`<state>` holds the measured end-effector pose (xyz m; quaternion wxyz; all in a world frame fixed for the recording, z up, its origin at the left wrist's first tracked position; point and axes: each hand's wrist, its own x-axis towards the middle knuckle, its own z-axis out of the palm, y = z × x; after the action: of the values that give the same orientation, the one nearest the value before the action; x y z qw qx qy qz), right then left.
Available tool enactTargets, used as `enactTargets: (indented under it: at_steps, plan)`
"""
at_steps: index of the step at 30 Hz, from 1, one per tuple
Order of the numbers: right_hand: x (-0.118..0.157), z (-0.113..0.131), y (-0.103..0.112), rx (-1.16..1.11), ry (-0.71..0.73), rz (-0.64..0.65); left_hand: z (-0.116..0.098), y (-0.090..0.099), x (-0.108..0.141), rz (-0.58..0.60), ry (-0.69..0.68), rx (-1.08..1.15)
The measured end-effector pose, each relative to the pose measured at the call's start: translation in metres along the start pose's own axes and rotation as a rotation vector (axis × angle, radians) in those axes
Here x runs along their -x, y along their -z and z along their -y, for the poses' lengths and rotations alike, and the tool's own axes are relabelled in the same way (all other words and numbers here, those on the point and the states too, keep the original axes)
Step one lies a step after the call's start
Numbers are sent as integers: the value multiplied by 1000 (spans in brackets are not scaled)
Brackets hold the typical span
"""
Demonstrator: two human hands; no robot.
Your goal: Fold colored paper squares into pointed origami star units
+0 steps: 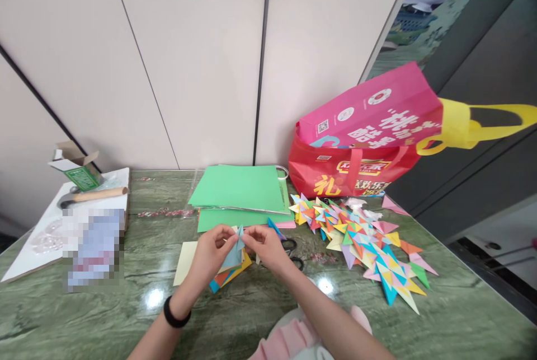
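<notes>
Both hands meet low in the middle of the view, just above the green, stone-patterned surface [84, 323]. The left hand [213, 249], with a black band [176, 315] on its wrist, has thumb and forefinger nearly together on one side of a small light blue folded paper [240, 231]; the right hand [267, 245] pinches the other side in the same way, so the piece stands between the two sets of fingertips. The remaining fingers of both hands are curled in. Right beneath lie loose coloured papers [237, 275], with light blue, orange, yellow and deeper blue showing, and a cream sheet [183, 262] sits beside the left hand. A pair of black-handled scissors [297, 263] is partly hidden by the right hand, and a blue folded piece [275, 228] lies just beyond it. Farther back rests a stack of green sheets [237, 187]. On the right, a heap of pointed folded pieces [361, 237] in many colours spreads in front of a red bag [327, 161], with a pink printed bag [373, 103] rising behind its front. On the far left, a white board [31, 259] carries a wooden-handled tool [103, 195] and an opened green-and-white box [83, 178].
</notes>
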<state>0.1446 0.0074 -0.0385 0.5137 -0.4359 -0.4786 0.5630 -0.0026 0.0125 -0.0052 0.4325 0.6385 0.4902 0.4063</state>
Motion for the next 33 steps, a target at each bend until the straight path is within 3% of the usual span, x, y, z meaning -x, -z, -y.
enactTargets:
  at_steps: [7,15,18,23,33]
  plan:
    - [1,2,0,-105,-56,-27,2,0,0,16,25,22]
    - [2,5,-2,-21,34,-73,-1,0,8,-157,-155,-515]
    - [4,8,-3,22,31,-84,-2,0,9,-164,-209,-618]
    - [7,12,-4,59,50,-92,2,-3,8,-81,-258,-477]
    - [6,9,-4,137,99,-114,4,-7,7,-95,-228,-251]
